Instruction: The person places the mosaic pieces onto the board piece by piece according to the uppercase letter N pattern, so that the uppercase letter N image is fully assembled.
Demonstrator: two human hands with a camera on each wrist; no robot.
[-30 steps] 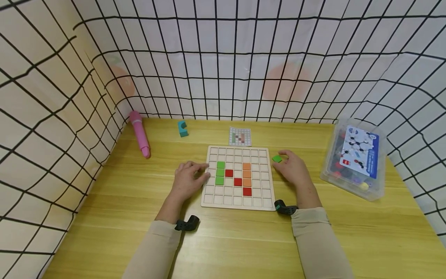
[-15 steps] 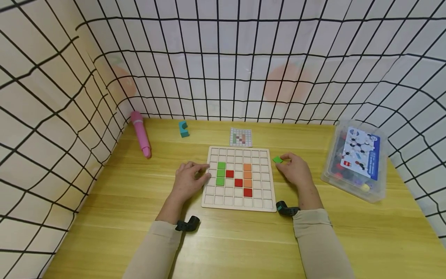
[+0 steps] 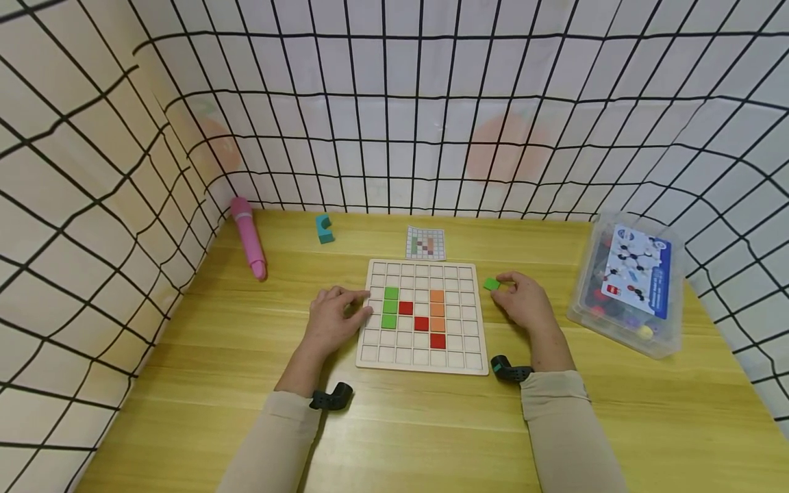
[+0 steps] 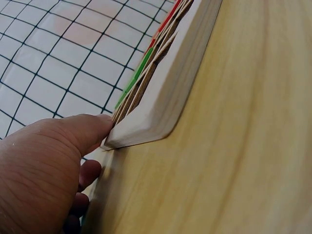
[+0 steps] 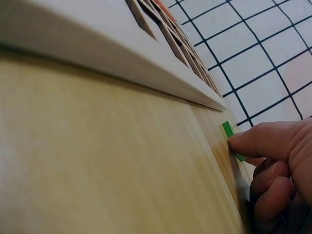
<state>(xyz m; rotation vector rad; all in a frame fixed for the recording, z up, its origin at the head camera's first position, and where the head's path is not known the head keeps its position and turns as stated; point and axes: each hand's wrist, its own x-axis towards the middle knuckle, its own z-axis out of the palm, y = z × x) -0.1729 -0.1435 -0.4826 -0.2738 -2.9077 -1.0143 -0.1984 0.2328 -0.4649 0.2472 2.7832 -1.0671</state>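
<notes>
A wooden grid board [image 3: 464, 356] lies in the middle of the table. Set in its squares are several flat tiles: a column of green tiles [image 3: 390, 307], red tiles [image 3: 422, 324] on a diagonal, and a column of orange tiles [image 3: 437, 310]. My left hand [image 3: 331, 320] rests its thumb and forefinger, spread apart, on the board's left edge; the left wrist view shows the thumb [image 4: 90, 130] against the rim. Just right of the board's far right corner, my right hand [image 3: 522, 301] pinches a loose green square tile [image 3: 491, 283] between thumb and forefinger.
A small pattern card [image 3: 425, 244] lies behind the board. At the back left are a teal arched block [image 3: 324, 229] and a pink microphone-shaped object [image 3: 249, 238]. A clear plastic box [image 3: 635, 287] of coloured pieces stands at right. Black wire mesh [image 3: 403, 116] surrounds the table.
My right hand has shifted very slightly to the right, still pinching the green tile. The left hand stays at the board's edge, and the tiles on the board are unchanged.
</notes>
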